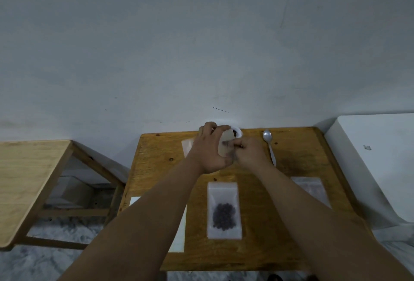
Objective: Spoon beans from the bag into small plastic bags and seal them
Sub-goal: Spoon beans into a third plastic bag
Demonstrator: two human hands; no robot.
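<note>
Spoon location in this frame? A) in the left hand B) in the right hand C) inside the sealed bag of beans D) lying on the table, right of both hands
D: the spoon lies on the table, apart from the right hand, which together with the left hand grips a small bag.

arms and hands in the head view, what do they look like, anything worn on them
Two bare hands, the left hand and right hand, on bare forearms. No sleeves, gloves, watch or bracelet show; rings are too small to tell.
</note>
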